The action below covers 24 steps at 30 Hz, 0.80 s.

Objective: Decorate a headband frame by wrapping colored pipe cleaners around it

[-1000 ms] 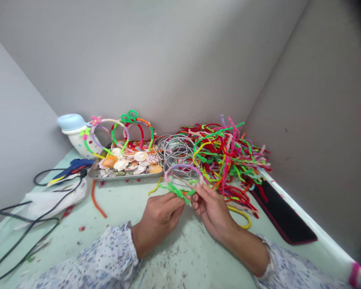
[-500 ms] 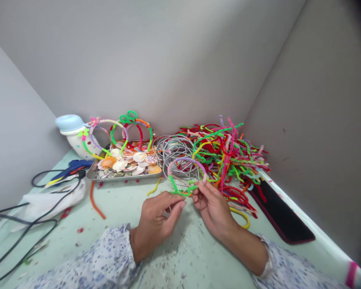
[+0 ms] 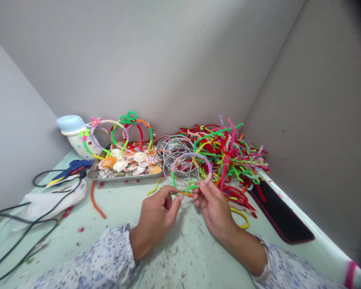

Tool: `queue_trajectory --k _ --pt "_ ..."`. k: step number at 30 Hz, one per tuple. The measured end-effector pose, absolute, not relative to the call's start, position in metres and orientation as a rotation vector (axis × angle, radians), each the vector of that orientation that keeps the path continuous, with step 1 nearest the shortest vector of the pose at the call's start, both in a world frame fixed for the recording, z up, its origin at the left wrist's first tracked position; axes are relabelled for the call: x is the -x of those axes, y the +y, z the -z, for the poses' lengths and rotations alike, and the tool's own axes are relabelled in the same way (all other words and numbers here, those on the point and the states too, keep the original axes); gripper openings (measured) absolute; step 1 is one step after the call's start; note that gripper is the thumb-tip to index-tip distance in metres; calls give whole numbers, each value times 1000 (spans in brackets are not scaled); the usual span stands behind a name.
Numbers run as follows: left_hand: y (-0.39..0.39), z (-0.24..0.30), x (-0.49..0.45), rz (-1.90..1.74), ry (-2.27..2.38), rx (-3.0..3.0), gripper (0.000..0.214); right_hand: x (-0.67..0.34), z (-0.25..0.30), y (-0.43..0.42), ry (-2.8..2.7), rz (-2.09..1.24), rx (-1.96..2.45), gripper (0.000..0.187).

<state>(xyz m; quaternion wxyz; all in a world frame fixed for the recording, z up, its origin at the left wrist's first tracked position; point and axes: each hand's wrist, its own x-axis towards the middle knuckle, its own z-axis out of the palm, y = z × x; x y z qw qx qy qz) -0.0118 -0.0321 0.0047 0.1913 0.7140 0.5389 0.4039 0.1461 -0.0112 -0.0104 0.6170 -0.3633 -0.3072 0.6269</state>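
Between my hands, a headband (image 3: pixel 193 155) stands in an arch, wrapped in fuzzy pipe cleaner that runs from green through pink and lilac to pale pink. My right hand (image 3: pixel 214 208) is closed and pinches the pale pink end of it. A green pipe cleaner (image 3: pixel 190 190) crosses the lower opening, with a bit of orange beside it. My left hand (image 3: pixel 156 218) has thumb and forefinger brought together at the left end of this green piece; the exact contact is partly hidden by the fingers.
A metal tray (image 3: pixel 129 179) of seashells stands behind, with finished headbands (image 3: pixel 108 121) propped on it. Coiled wire (image 3: pixel 176 148) and a pipe cleaner pile (image 3: pixel 225 156) lie right of it. A blue-capped bottle (image 3: pixel 75 134), glue gun (image 3: pixel 70 169), black cable (image 3: pixel 37 220) and dark flat case (image 3: pixel 284 214) flank these.
The headband has tilted and shifted slightly right, its arch now standing a little lower against the wire. My left fingertips have moved up slightly and drawn together at the green pipe cleaner.
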Motion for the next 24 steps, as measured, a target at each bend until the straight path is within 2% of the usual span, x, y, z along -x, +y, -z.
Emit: queue_trajectory --k 8,15,24 --pt "-33 -8 6 -945 1382 -1833 40 -145 10 -11 -684 -1435 793 21" --pt "-23 -8 6 -1065 1133 -1388 28 -143 10 -15 -754 -1487 772 21" --pt "-22 -9 4 -1069 1177 -1317 23 -141 11 -18 -843 -1521 835 26"
